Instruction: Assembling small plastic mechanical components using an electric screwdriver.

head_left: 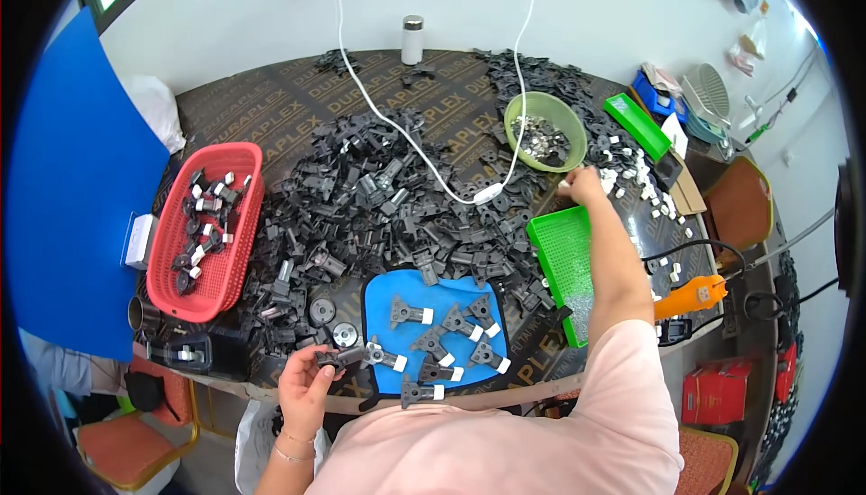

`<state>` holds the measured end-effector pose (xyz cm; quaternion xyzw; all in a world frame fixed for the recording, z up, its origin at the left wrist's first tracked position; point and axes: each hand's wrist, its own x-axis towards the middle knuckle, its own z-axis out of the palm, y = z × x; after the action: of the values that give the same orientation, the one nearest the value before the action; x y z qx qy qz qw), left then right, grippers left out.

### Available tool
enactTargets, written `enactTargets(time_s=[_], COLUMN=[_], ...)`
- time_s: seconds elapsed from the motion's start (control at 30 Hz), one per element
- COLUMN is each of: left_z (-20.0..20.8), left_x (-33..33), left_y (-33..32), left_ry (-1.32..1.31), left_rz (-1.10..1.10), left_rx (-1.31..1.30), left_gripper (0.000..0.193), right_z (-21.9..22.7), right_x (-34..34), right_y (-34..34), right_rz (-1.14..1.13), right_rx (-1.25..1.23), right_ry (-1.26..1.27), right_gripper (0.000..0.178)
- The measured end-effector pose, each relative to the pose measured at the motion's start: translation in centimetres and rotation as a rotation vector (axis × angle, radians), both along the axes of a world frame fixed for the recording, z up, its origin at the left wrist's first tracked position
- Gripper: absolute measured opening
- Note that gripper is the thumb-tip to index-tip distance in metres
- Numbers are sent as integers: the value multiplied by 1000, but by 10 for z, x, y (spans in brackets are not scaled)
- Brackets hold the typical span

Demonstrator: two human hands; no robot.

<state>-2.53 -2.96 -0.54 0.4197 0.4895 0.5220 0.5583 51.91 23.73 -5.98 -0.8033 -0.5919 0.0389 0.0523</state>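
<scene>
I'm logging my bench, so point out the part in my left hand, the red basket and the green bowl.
Held part (346, 357): head view, on its black body.
Basket (207, 282): head view, on its bare floor, near end.
Bowl (548, 107): head view, on its far inner wall.

White flask (412, 44), blue panel (72, 197), orange chair (126, 448), red box (714, 394)

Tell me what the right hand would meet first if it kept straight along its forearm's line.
Most likely the rim of the pale green bowl, just beyond the right hand; its height is unclear, so it might pass above.
</scene>
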Motion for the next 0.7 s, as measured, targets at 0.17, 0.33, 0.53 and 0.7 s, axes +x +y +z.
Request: enactTargets(time_s=[0.17, 0.33, 0.53, 0.7], left_z=[-6, 0, -1, 0], left_x=[-7, -4, -7, -8], left_y=[-6, 5, 18, 40], left_ry=[17, -14, -9, 268], left_rz=[36, 15, -33, -79], left_rx=[-52, -19, 42, 104], left_gripper=[23, 25, 27, 28], right_z=[3, 72, 100, 60], right_x=[12, -53, -254, -333], right_y=[-6, -35, -131, -134], right_rz=[-9, 82, 926, 1166], right_rx=[154, 191, 86, -11], right_ry=[220, 92, 431, 364], right_gripper=[29, 23, 11, 10])
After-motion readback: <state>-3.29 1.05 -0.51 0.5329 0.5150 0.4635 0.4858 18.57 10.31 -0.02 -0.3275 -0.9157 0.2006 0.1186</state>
